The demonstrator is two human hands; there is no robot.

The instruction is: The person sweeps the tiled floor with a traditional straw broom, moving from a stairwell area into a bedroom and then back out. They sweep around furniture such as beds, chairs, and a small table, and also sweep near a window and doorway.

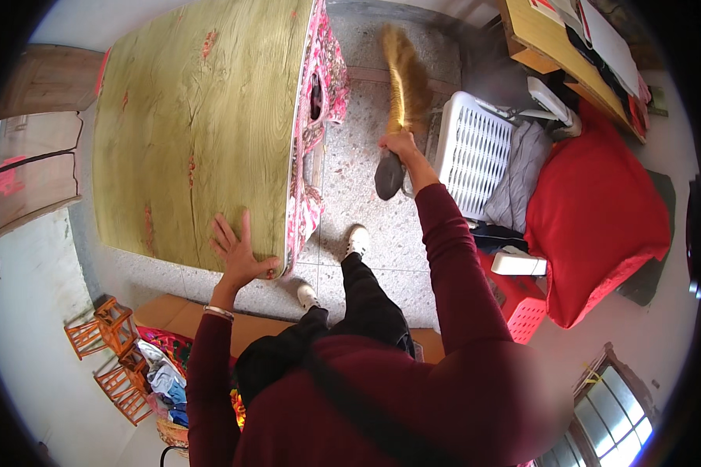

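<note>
Locate the broom (403,92) over the speckled floor (354,183), off the right edge of the table (234,117) and between that edge and the white slotted chair (475,148). Note the right hand (399,143) clamped around the broom, with golden bristles directed away from the body and the dark rounded end directed back toward it. Note the left hand (240,255) on the tabletop at the near right corner, fingers spread apart, gripping nothing.

Rate the work, by judgement, as in progress: broom taken up and extended over the floor, not yet put down. Read the soft blur of the bristles as a probable sign of motion. Cannot tell bristle contact with the floor from slight clearance above it. Cannot separate treated floor from untreated in this view. Count as left, at minimum, release of the broom; leave the remaining extent unrated.
</note>
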